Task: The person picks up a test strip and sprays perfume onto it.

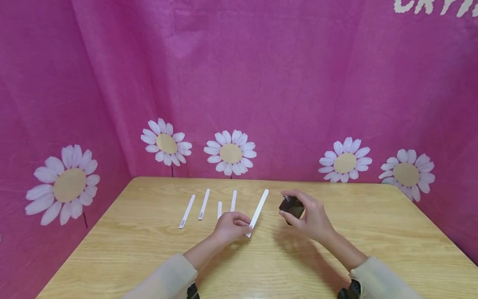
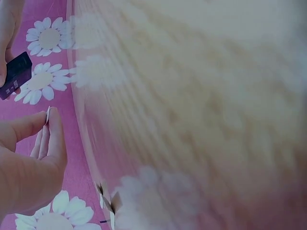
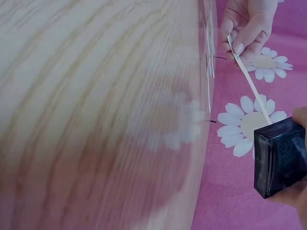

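Observation:
My left hand [image 1: 232, 227] pinches the lower, printed end of a white paper test strip [image 1: 260, 207] between thumb and fingers. The strip slants up and away over the table, its rounded end pointing toward the back. To its right, my right hand [image 1: 313, 215] grips a dark, boxy perfume bottle [image 1: 292, 207] by its sides, thumb below and fingers above. Pale lettering shows on the perfume bottle [image 3: 280, 158] in the right wrist view, where the strip [image 3: 252, 84] runs behind it. Seen from the left wrist, the strip [image 2: 47, 116] appears almost edge-on between the fingertips.
Several more white strips lie on the wooden table [image 1: 373, 232], left of and behind my left hand; the leftmost strip [image 1: 187, 211] has a printed mark at its near end. A pink curtain [image 1: 284, 91] with daisies borders the table's back and sides.

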A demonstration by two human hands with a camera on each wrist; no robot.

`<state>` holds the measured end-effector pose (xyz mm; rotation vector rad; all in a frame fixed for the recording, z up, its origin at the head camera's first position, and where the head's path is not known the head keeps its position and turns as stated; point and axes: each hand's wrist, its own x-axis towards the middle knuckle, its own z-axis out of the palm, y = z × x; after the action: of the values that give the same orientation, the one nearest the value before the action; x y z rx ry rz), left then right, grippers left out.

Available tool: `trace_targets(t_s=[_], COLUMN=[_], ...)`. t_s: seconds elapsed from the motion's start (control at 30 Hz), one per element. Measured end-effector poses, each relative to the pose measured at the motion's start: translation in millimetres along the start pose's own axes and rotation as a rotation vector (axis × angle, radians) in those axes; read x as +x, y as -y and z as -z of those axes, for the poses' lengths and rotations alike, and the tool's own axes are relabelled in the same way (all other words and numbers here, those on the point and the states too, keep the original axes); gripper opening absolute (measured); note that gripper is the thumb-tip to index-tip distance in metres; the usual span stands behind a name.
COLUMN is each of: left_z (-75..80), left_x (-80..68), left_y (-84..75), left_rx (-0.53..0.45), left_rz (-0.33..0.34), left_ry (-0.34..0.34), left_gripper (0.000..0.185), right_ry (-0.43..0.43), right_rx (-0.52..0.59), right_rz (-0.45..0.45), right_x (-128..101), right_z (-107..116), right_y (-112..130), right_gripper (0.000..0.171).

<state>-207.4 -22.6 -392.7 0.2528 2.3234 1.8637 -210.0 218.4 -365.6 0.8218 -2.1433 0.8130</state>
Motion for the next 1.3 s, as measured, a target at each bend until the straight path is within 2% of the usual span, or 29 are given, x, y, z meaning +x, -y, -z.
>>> trace_targets(t_s=[0.53, 0.83, 0.97, 1.3], left_z=[-0.2, 0.8, 2.1, 4.9], left_x=[-3.7, 0.6, 0.1, 4.4], left_y=[-3.0, -0.3, -3.1, -0.2], left_rx=[0.013, 0.010, 0.004, -0.032], left_rz=[0.013, 0.019, 0.035, 0.096], left_ry=[0.011, 0.014, 0.010, -0.013], left_gripper=[0.018, 0.019, 0.019, 0.021], right_ry=[-0.013, -0.058, -0.035, 0.033], right_rx=[0.071, 0.097, 0.101, 0.090], right_rz=[-0.054, -0.012, -0.027, -0.060], right_x=[-5.2, -0.1, -4.5, -3.9], right_z=[-3.7, 0.5, -2.5, 1.7], right_y=[1.4, 15.0, 1.6, -0.2], right_gripper=[0.055, 0.050, 0.051, 0.052])
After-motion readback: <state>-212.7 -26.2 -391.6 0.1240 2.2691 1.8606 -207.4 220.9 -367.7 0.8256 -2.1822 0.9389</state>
